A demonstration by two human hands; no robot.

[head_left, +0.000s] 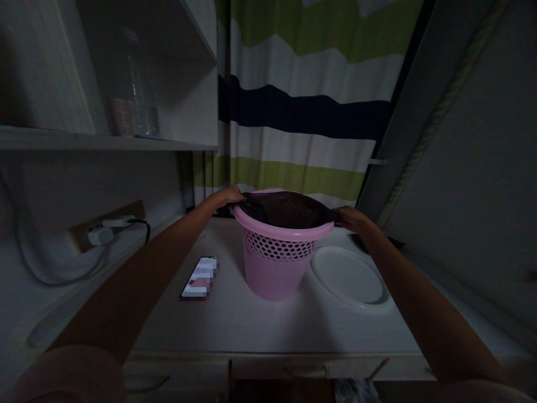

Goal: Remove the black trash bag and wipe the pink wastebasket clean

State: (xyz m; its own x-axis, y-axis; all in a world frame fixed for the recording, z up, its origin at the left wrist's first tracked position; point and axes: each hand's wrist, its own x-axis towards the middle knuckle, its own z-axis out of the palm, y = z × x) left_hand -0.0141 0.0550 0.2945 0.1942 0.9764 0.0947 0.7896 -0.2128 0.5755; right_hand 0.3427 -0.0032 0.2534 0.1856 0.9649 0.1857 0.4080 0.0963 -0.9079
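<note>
A: Head view — how gripped?
B: Pinching opposite edges of dark bag (289, 209) with closed left hand (229, 196) and right hand (351, 218).
A: Lying where?
B: Between both, neither nearer — longest left to right, across mouth of pink basket (274, 271).

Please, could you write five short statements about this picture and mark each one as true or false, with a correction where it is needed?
1. The left hand holds one side of the thin dark plastic bag. True.
2. The right hand rests on the lit rectangular smartphone. False: it holds the other side of the bag.
3. The round pink plastic basket lies on its side. False: it stands upright on the flat white desk.
4. The round white lid-like disc lies to the right of the basket. True.
5. The fabric curtain is one plain colour. False: it has green, white and navy stripes.
</note>
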